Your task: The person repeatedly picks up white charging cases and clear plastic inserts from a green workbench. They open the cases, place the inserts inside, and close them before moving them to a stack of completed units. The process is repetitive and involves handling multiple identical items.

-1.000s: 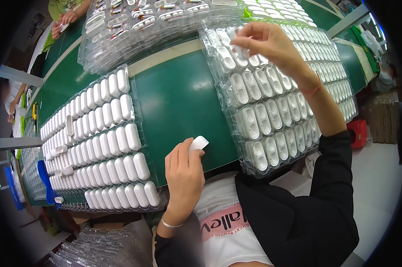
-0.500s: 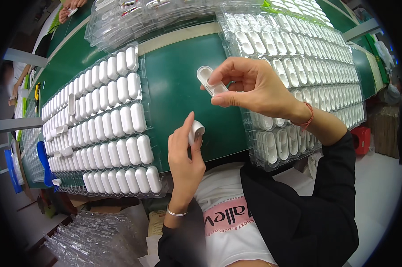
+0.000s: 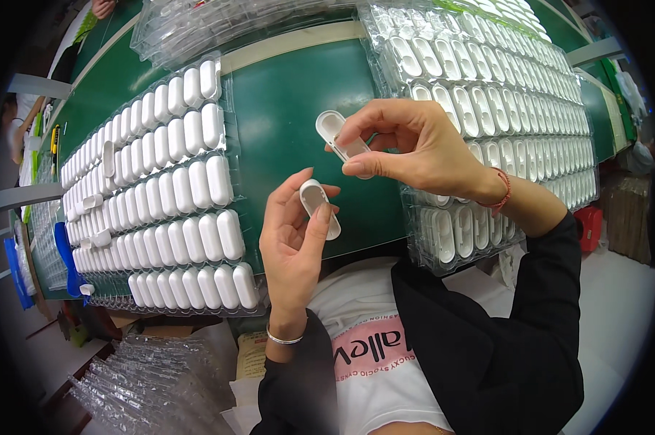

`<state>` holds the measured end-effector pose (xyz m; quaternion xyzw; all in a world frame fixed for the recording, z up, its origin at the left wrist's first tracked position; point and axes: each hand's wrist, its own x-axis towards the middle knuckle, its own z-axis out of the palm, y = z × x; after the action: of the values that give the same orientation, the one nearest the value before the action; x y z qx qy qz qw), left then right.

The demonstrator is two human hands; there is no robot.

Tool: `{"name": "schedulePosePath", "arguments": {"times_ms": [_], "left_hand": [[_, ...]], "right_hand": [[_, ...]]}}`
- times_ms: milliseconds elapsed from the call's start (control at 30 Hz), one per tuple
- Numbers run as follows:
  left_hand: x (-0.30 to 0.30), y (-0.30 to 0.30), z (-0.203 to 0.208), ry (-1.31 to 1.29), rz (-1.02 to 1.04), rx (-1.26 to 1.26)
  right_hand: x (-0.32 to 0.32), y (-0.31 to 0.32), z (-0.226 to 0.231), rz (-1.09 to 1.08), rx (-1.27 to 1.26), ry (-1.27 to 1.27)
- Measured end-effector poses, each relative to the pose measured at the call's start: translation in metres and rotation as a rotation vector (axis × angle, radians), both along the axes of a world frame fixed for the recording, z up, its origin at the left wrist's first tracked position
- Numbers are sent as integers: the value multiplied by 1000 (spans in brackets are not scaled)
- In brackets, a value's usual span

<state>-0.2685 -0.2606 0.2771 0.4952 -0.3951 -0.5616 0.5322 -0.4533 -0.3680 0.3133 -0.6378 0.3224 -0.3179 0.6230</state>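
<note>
Above the green tabletop, my left hand is closed on a white oval plastic shell, its hollow inside showing under my thumb. My right hand pinches a second hollow part, a longer white oval shell, between thumb and fingers, a little farther off and to the right. The two shells are apart. To the left lies a clear tray of smooth white oval shells in rows, rounded side up. On the right, stacked clear trays hold open white oval shells with their hollows facing up.
Clear plastic trays are stacked at the far side. A blue strap-like thing lies by the left tray's outer edge, near a yellow cutter. Below on the left are bundled clear trays; a red container stands at right.
My left hand has turned its shell from edge-on so the hollow side shows, and shifted slightly up. My right hand stays nearly in place with its shell. The view has shifted slightly.
</note>
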Motion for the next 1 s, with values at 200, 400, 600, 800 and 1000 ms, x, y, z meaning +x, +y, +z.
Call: {"name": "schedulePosePath", "arguments": {"times_ms": [200,400,600,800,1000], "left_hand": [[-6,-3,5,-220,104,-171],[-10,-3,0,-244,65,-159],[-8,-7,0,-188,39,-149],[-4,-8,7,-113,-16,-96],[7,-4,4,107,-45,-13]], "right_hand": [[2,5,5,65,-6,88],[3,6,0,63,10,66],[2,7,-2,51,1,69],[3,6,-1,43,-9,72],[4,5,-9,60,-138,102]]}}
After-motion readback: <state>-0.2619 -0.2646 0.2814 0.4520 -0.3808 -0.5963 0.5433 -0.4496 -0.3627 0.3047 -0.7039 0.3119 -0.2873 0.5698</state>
